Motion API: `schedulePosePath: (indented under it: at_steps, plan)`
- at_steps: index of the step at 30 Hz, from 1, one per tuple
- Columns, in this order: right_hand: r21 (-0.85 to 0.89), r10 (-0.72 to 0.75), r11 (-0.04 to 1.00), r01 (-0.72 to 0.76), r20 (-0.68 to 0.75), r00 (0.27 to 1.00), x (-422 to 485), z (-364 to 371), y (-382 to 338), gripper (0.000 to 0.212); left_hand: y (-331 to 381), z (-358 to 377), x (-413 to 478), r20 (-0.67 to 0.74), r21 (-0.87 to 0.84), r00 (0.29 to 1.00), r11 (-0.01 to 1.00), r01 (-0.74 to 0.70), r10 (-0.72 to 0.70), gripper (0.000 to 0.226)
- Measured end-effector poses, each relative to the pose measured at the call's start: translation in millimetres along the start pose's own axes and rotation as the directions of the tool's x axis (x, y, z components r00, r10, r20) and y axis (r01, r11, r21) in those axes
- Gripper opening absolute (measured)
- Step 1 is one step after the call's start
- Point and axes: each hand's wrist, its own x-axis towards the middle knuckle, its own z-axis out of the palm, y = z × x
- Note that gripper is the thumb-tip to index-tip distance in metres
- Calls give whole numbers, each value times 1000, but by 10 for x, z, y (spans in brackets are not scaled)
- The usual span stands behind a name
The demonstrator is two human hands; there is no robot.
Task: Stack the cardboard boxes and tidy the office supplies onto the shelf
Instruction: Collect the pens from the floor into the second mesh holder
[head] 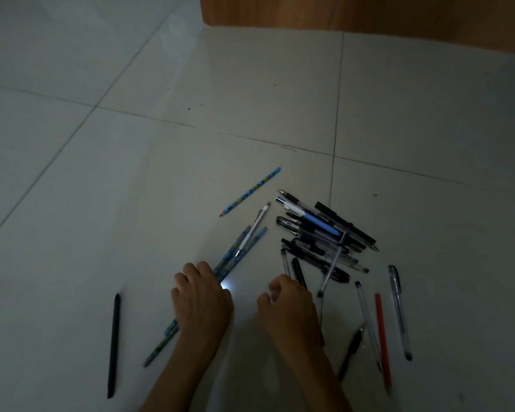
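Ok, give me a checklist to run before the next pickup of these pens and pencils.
1. Left hand on the blue pencils: ok, it covers them.
2. Right hand holding a pen: cannot tell.
3. Pen pile squared up: not ok, pens cross loosely.
4. Strays gathered: not ok; lone pencil, black pen and red pen lie apart.
5. Shelf in view: cannot tell; only a wooden panel shows.

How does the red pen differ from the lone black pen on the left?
The red pen is red; the black pen is black. The red pen lies beside other pens, right of the right hand; the black pen lies alone, left of the left hand. Both lie flat on the floor, untouched.
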Motion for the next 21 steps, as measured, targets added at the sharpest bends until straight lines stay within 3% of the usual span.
schedulePosePath:
  at_steps: [3, 7, 10, 13, 15, 18, 21]
  plan:
    - [19, -8, 1000, 8, 7, 1000, -1, -28, -9, 27, -25, 43, -15, 22, -13, 1000, 1000, 3, -3, 46]
    - [68, -30, 997, 28, 20, 999, 26, -55, -14, 28, -48, 68, -19, -107, 52, 989, 994, -98, 103, 5]
    - [129, -34, 991, 32, 19, 999, 57, -68, -14, 28, -64, 61, -16, -69, 94, 990, 989, -117, 124, 19]
    - [264, 6, 965, -6, 2, 1000, 95, -80, -34, 34, -78, 31, 4, -5, 109, 988, 982, -155, 157, 16]
    - [371, 53, 928, -47, -7, 999, 121, -97, -76, 43, -113, 7, 21, 15, 116, 986, 979, -165, 165, 4]
    - [565, 134, 818, -112, 1, 991, 195, -129, -155, 57, -142, -149, 82, 147, 32, 978, 987, -157, 151, 19]
    - [717, 193, 675, -175, 58, 980, 286, -167, -202, 61, -217, -235, 141, 142, -61, 949, 959, -276, 282, 12]
